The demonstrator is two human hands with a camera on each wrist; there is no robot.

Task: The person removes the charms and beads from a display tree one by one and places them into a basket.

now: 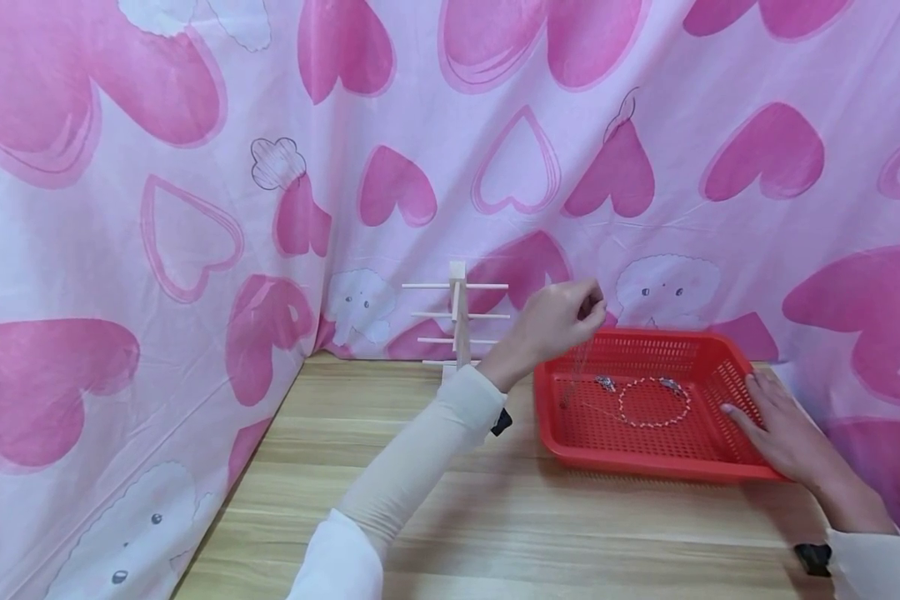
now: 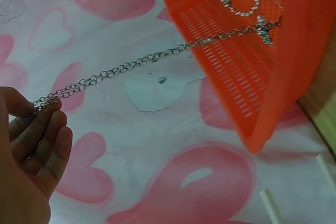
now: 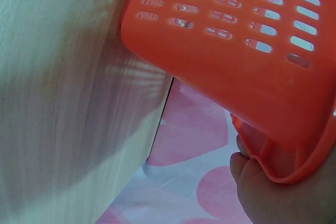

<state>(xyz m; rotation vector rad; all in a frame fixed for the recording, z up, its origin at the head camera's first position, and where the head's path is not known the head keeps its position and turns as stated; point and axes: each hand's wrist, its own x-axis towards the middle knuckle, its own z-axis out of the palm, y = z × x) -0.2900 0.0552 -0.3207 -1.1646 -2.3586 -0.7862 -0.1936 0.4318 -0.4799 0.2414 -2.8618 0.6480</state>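
Note:
My left hand (image 1: pixel 558 321) is raised over the left side of a red plastic basket (image 1: pixel 645 468). Between thumb and fingertips it pinches a silver link chain (image 2: pixel 126 66), which hangs doubled in the left wrist view. The chain's lower end reaches into the basket. On the basket floor lies a ring-shaped string of pale and red beads (image 1: pixel 654 426) with small grey-blue pieces; another small grey-blue cluster (image 1: pixel 605 383) is near it. My right hand (image 1: pixel 787 433) holds the basket's right rim, its thumb on the inner side. The right wrist view shows fingers under that rim.
A wooden stand (image 1: pixel 457 272) with several thin horizontal pegs is at the back of the table (image 1: pixel 390 467), left of the basket and partly behind my left arm. A pink heart-patterned cloth (image 1: pixel 420 92) hangs behind the table and along its left side.

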